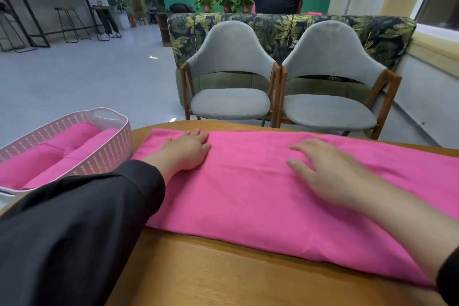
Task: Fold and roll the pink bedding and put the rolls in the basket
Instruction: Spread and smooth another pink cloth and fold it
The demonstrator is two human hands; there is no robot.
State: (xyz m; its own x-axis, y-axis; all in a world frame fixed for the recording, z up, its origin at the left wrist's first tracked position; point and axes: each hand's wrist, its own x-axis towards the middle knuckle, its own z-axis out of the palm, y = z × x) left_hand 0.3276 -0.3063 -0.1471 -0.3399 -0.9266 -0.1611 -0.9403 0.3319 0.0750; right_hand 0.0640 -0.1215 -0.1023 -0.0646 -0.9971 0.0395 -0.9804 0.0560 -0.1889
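A folded strip of pink bedding (248, 189) lies flat across the wooden table (223, 268), running from the far left towards the near right. My left hand (187, 150) rests flat on its far left end, fingers straight. My right hand (327, 171) lies on the middle of the strip, fingers spread and slightly blurred. To the left stands a pale pink perforated basket (109, 149) holding two pink rolls (72, 139) side by side.
Two grey chairs (231, 77) with wooden frames stand beyond the table's far edge, in front of a leaf-patterned sofa back (273, 25). A person sits behind it, another stands at a high table at the far left. Grey floor lies to the left.
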